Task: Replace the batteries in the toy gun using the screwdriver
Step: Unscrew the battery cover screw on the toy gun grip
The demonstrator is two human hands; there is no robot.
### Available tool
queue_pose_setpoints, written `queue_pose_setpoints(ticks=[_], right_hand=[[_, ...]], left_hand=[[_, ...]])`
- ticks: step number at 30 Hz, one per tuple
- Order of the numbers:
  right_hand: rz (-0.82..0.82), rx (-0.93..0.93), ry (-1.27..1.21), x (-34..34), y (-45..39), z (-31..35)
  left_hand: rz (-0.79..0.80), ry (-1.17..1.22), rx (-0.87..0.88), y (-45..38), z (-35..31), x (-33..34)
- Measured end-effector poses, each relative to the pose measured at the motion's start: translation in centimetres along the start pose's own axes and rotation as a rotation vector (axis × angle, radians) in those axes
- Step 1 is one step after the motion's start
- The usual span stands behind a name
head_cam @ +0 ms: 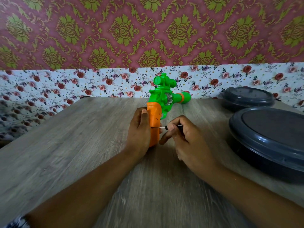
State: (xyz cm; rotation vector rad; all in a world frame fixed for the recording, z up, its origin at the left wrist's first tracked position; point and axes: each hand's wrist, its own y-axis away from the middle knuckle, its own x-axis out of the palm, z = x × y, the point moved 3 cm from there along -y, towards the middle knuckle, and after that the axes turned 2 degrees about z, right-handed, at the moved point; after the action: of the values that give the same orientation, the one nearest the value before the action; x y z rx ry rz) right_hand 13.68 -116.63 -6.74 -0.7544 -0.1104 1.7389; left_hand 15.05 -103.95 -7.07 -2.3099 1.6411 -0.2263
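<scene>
Right hand (pixel 185 140): fingers (pixel 172 127) pinched together on the dark handle of a small screwdriver (pixel 162 127). Thin shaft runs level to the left, tip touching the side of the orange grip (pixel 154 122) of the toy gun (pixel 164 97). One finger of this hand reaches down and left, its tip just beside the grip's lower end.

Left hand (pixel 139 129): fingers wrapped and clamped around the grip from the left side, thumb lying up along the grip's edge. Butt of the grip faces the camera; whether it rests on the worktop (pixel 74 153) I cannot tell.

Toy gun sits mid-worktop, green body beyond the hands, green scope on top, barrel with an orange ring pointing right.

Worktop is grey wood-grain. Two dark grey round lidded containers at the right: near one (pixel 269 142) large, far one (pixel 248 97) close to the floral wall strip (pixel 65 84). Red and gold damask wallpaper (pixel 148 30) above.
</scene>
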Motion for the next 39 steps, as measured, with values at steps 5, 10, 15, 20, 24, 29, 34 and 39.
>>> queue_pose_setpoints(ticks=[5, 10, 15, 20, 24, 29, 34, 39], right_hand=[[0.061, 0.157, 0.024, 0.1, -0.1, -0.2], [0.021, 0.05, 0.027, -0.1, -0.1, 0.2], [-0.019, -0.046, 0.073, -0.4, -0.3, -0.6], [-0.004, -0.04, 0.124, -0.2, -0.1, -0.7], [-0.025, 0.129, 0.031, 0.0, -0.2, -0.8], [-0.006, 0.176, 0.017, 0.1, -0.2, -0.3], [-0.02, -0.039, 0.13, -0.6, 0.0, 0.7], [-0.012, -0.105, 0.088, -0.4, 0.1, 0.4]], left_hand=[[-0.017, 0.045, -0.018, -0.3, 0.4, -0.1], [0.011, 0.022, -0.02, 0.0, 0.0, 0.1], [0.017, -0.043, 0.05, 0.1, -0.1, 0.2], [0.038, -0.044, 0.035, 0.1, -0.2, 0.3], [0.023, 0.011, -0.002, 0.1, -0.1, 0.2], [0.005, 0.023, -0.014, -0.1, 0.2, 0.1], [-0.004, -0.035, -0.013, 0.0, 0.5, 0.0], [-0.028, -0.02, -0.015, 0.1, 0.1, -0.1]])
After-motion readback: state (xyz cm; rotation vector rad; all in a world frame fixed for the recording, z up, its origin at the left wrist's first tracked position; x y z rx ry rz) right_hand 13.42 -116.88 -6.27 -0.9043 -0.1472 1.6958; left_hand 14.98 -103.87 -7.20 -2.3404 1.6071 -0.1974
